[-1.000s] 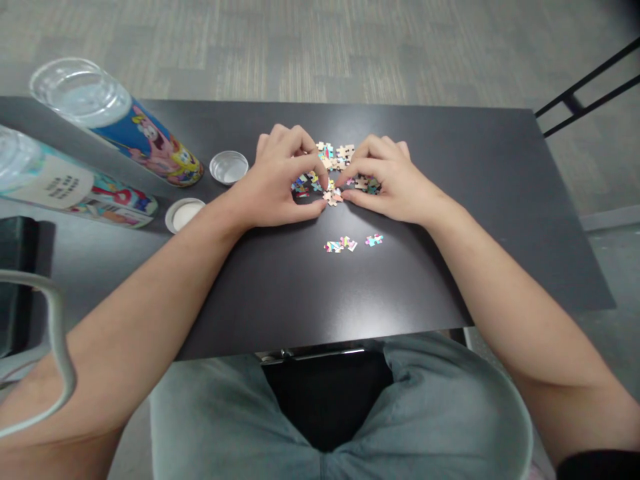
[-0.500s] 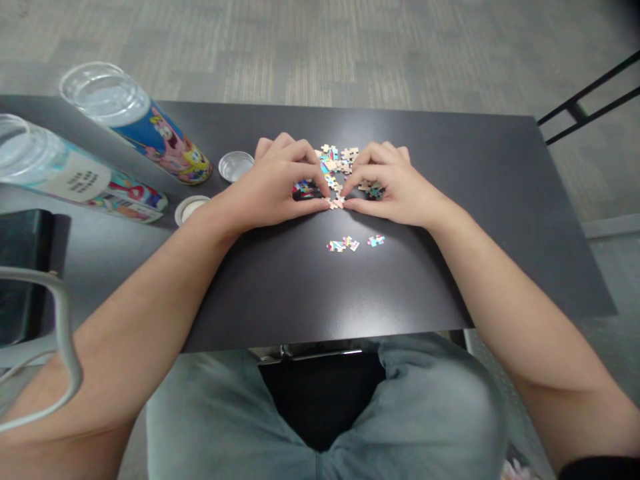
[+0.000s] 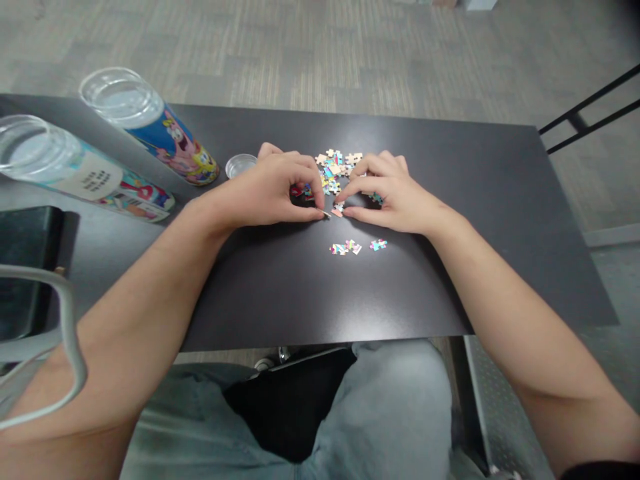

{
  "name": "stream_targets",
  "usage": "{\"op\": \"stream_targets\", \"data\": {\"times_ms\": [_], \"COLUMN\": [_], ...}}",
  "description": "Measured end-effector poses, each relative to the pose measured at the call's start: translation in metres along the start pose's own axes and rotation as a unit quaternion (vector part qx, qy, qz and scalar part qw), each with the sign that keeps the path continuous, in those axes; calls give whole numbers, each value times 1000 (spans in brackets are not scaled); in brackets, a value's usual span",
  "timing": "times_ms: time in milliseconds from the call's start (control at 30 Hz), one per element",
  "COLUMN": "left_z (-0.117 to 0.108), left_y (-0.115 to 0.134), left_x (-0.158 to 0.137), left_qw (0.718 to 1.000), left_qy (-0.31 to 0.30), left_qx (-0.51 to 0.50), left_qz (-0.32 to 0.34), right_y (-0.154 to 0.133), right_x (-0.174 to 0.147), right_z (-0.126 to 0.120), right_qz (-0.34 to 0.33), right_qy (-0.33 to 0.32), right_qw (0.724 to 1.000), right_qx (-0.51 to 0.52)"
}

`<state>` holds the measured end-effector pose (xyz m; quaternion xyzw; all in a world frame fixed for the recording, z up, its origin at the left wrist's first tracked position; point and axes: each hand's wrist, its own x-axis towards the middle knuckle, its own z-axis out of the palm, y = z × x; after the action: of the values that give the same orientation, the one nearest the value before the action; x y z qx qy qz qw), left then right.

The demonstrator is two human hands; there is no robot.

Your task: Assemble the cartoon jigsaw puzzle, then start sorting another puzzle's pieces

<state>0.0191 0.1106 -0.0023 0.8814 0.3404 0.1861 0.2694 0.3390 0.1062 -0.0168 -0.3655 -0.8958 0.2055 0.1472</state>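
Note:
My left hand (image 3: 287, 187) is closed in a pinch, with a small jigsaw puzzle piece (image 3: 327, 214) seen nearly edge-on at its thumb and fingertip. Facing it, my right hand (image 3: 387, 192) pinches another jigsaw piece (image 3: 338, 210), whose pinkish part shows between thumb and forefinger. A narrow gap separates the two pieces. Just beyond the fingers lies a loose pile of puzzle pieces (image 3: 334, 163), some plain side up, partly hidden by both hands. Nearer to me, two touching pieces (image 3: 345, 248) lie picture side up, with a single blue piece (image 3: 379, 245) to their right.
At the left stand two clear-topped cartoon tubes, one blue (image 3: 173, 140) and one with a white label (image 3: 95, 180). A clear round lid (image 3: 240, 165) lies by my left wrist. A black box (image 3: 30, 267) and a white cable (image 3: 70, 327) are at the far left.
My hands have drawn slightly apart, and the piece in the left one is now tipped on edge. The piece in my right hand shows more pink. The whole view has shifted a little.

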Motion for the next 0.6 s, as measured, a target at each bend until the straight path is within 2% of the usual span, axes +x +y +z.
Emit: {"op": "stream_targets", "data": {"times_ms": [300, 600], "left_z": [-6, 0], "left_y": [-2, 2], "left_x": [3, 2], "left_qw": [999, 994], "left_qy": [46, 94], "left_qx": [-9, 55], "left_qz": [-11, 4], "right_y": [-9, -8], "right_x": [1, 1], "right_z": [-1, 2], "right_qz": [0, 16], "right_qy": [-7, 17], "right_qw": [1000, 1000], "right_qx": [-4, -15]}}
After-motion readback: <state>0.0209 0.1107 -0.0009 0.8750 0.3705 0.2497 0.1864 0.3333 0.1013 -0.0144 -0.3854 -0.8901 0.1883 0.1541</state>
